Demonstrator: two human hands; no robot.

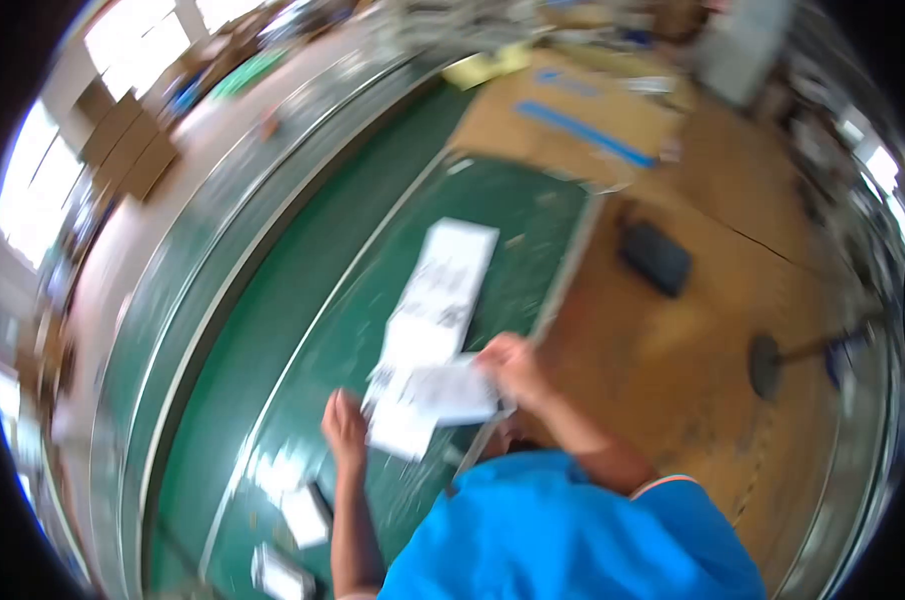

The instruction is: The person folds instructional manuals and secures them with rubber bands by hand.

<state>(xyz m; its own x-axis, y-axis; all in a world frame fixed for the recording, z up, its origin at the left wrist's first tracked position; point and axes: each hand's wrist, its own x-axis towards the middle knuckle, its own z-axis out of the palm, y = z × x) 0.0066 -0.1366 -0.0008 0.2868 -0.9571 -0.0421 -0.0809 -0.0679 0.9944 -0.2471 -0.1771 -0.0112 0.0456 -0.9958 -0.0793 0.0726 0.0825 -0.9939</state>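
My right hand (pixel 513 366) is closed on the right end of a white printed sheet of paper (pixel 451 391), thumb and fingers pinching its edge. Under and beyond that sheet, more white printed sheets (pixel 441 275) lie in a row on the green work surface (pixel 303 370). Just left of the papers is my left hand (pixel 345 428), its fingers curled together and nothing visible in them. Motion blur makes the print unreadable. Near my left forearm lie a white item with a dark edge (pixel 306 515) and a small white-and-dark packet (pixel 282 574).
Flattened cardboard (pixel 573 110) with a blue strip lies at the far end of the surface. On the brown floor to the right are a dark box-like object (pixel 656 258) and a stand with a round dark base (pixel 765 367). Stacked cartons (pixel 128 150) stand far left.
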